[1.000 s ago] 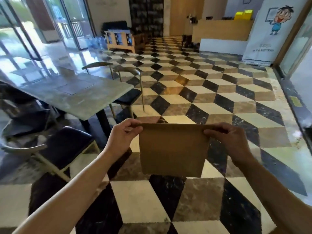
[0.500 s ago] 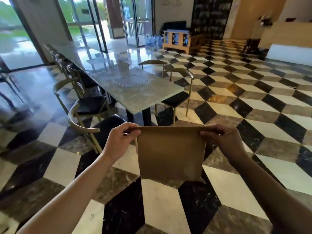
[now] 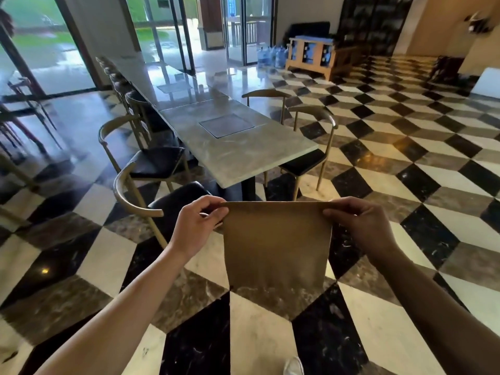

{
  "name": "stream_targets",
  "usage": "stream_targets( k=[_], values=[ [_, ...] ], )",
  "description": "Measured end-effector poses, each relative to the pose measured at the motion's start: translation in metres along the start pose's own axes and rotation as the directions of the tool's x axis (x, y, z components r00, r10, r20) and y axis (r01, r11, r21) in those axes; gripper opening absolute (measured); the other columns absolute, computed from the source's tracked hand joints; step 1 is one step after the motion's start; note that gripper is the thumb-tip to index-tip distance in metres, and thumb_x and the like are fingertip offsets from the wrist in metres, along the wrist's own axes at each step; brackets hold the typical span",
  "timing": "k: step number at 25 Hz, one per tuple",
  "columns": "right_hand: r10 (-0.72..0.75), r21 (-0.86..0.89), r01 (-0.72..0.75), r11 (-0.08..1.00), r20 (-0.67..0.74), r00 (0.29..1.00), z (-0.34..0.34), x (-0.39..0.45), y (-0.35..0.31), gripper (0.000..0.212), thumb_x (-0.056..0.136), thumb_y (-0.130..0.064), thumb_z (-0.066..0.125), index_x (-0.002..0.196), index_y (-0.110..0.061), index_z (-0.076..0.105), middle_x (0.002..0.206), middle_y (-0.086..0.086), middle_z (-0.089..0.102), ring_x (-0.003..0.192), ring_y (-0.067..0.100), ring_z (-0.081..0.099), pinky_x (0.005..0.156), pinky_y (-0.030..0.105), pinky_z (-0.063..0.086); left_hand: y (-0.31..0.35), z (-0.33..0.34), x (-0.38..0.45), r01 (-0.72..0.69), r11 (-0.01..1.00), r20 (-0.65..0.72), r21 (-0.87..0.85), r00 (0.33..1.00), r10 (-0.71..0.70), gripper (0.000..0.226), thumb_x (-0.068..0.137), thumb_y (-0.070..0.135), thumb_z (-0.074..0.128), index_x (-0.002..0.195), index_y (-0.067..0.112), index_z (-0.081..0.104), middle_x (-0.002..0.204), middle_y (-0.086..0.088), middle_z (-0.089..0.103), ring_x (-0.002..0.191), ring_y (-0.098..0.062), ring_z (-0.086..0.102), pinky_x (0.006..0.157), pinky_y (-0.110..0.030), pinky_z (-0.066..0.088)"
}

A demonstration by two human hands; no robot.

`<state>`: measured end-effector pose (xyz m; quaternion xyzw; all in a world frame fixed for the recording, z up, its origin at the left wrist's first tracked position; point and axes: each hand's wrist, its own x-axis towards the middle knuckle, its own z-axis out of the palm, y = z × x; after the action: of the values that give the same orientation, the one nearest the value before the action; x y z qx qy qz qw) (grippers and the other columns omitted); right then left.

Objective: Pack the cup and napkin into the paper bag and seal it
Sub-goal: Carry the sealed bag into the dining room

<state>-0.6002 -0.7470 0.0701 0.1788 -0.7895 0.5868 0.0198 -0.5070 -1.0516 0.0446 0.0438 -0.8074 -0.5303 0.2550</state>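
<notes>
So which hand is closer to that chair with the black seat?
Left. The left hand is right over the chair; the right hand is across the paper bag.

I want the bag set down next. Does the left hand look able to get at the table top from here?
Probably not yet. The left hand is pinching the paper bag together with the right hand, and the table lies farther ahead, beyond a chair.
</notes>
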Motion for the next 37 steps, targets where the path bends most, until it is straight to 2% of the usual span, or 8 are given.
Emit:
stream_targets(
  k=[7, 11, 14, 19, 27, 30, 34, 37],
  values=[
    [-0.019, -0.038, 0.021, 0.999, 0.042, 0.999, -0.026, 0.124, 0.043, 0.015, 0.081, -0.017, 0.072, 0.085, -0.031, 0.073, 0.083, -0.015, 0.073, 0.081, -0.002, 0.066, 0.067, 0.014, 0.05, -0.024, 0.057, 0.101, 0.024, 0.999, -0.014, 0.022, 1.0, -0.024, 0.019, 0.087, 0.011, 0.07, 0.092, 0.029, 0.071, 0.085, 0.014, 0.072, 0.081, -0.006, 0.068, 0.066, -0.01, 0.05],
    [0.005, -0.007, -0.004, 1.0, 0.05, 0.999, -0.031, 0.198, 0.064, 0.014, 0.079, -0.015, 0.073, 0.085, -0.028, 0.075, 0.085, -0.009, 0.073, 0.085, 0.006, 0.068, 0.082, 0.033, 0.054, -0.042, 0.082, 0.159, 0.047, 0.997, -0.046, 0.055, 0.998, -0.044, 0.021, 0.086, 0.014, 0.072, 0.09, 0.034, 0.072, 0.085, 0.005, 0.072, 0.078, -0.013, 0.068, 0.066, -0.013, 0.051],
    [0.012, -0.023, -0.011, 1.0, 0.051, 0.999, -0.025, 0.248, 0.081, 0.012, 0.077, -0.019, 0.075, 0.085, -0.029, 0.075, 0.084, -0.01, 0.074, 0.086, 0.009, 0.068, 0.085, 0.04, 0.055, -0.056, 0.093, 0.199, 0.069, 0.995, -0.07, 0.071, 0.995, -0.064, 0.02, 0.086, 0.014, 0.072, 0.089, 0.034, 0.071, 0.084, 0.004, 0.072, 0.078, -0.01, 0.068, 0.069, -0.012, 0.05],
    [-0.01, -0.001, 0.01, 1.0, 0.079, 0.997, -0.003, 0.332, 0.112, 0.016, 0.074, -0.023, 0.078, 0.085, -0.034, 0.075, 0.084, -0.013, 0.074, 0.083, 0.006, 0.069, 0.082, 0.036, 0.056, -0.092, 0.102, 0.272, 0.071, 0.995, -0.06, 0.074, 0.996, -0.067, 0.02, 0.086, 0.011, 0.071, 0.089, 0.031, 0.071, 0.085, 0.015, 0.072, 0.081, -0.004, 0.068, 0.07, -0.01, 0.049],
    [0.01, 0.076, -0.02, 0.997, 0.132, 0.991, 0.055, 0.467, 0.14, 0.022, 0.064, -0.034, 0.077, 0.085, -0.028, 0.077, 0.084, -0.007, 0.076, 0.08, 0.007, 0.07, 0.07, 0.021, 0.055, -0.164, 0.088, 0.401, 0.089, 0.989, -0.053, 0.116, 0.995, -0.083, 0.025, 0.082, 0.011, 0.075, 0.083, 0.035, 0.069, 0.081, 0.008, 0.071, 0.07, 0.002, 0.061, 0.066, -0.01, 0.045],
    [0.031, 0.12, -0.048, 0.992, 0.138, 0.99, 0.08, 0.516, 0.148, 0.015, 0.069, -0.021, 0.077, 0.083, -0.024, 0.077, 0.082, -0.004, 0.075, 0.08, 0.007, 0.07, 0.072, 0.018, 0.054, -0.191, 0.083, 0.451, 0.071, 0.988, -0.048, 0.137, 0.997, -0.065, 0.028, 0.082, 0.009, 0.076, 0.083, 0.037, 0.068, 0.085, 0.007, 0.07, 0.072, 0.001, 0.061, 0.067, -0.013, 0.046],
    [0.036, 0.131, -0.058, 0.99, 0.165, 0.986, 0.111, 0.587, 0.156, 0.017, 0.075, -0.002, 0.074, 0.084, -0.016, 0.075, 0.084, 0.001, 0.074, 0.081, 0.008, 0.068, 0.08, 0.024, 0.053, -0.222, 0.084, 0.508, 0.093, 0.982, -0.092, 0.165, 0.993, -0.079, 0.029, 0.083, 0.011, 0.075, 0.082, 0.039, 0.067, 0.087, 0.009, 0.069, 0.079, -0.008, 0.062, 0.069, -0.019, 0.048],
    [0.016, 0.096, -0.036, 0.995, 0.202, 0.979, 0.13, 0.644, 0.171, 0.017, 0.078, -0.003, 0.072, 0.085, -0.018, 0.075, 0.087, 0.003, 0.074, 0.077, 0.001, 0.067, 0.071, 0.014, 0.051, -0.246, 0.086, 0.549, 0.099, 0.974, -0.132, 0.202, 0.989, -0.073, 0.03, 0.083, 0.011, 0.076, 0.083, 0.039, 0.067, 0.087, 0.008, 0.069, 0.079, -0.01, 0.063, 0.069, -0.019, 0.049]
  ],
)
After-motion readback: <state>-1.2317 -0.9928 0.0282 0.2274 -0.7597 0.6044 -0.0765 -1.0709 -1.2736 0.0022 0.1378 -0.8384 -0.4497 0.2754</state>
